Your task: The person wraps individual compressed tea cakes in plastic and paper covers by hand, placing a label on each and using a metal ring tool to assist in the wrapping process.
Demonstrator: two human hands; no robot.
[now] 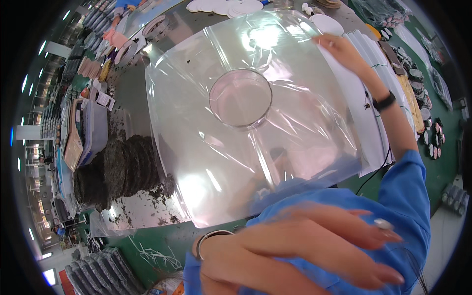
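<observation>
A large clear plastic film (184,121) lies spread over the metal worktable (129,84), creased and glossy with reflections. Near its middle is a round hoop (240,126), a thin-rimmed ring; whether it lies under the film or on it, I cannot tell. At the film's far right edge, my right hand (341,53), with a black wristband, has its curled fingers on the plastic. My left hand (295,247) is close to the camera, blurred, in front of my blue garment. Its fingers are apart, and a shiny spot shows by one fingertip.
Dark, rough round discs (129,166) stand stacked at the left, with crumbs around them. Behind them is a plastic bin (96,125). White round sheets (245,7) lie at the far edge. Rolled white sheets (372,62) flank the right side, near a black cable (372,177).
</observation>
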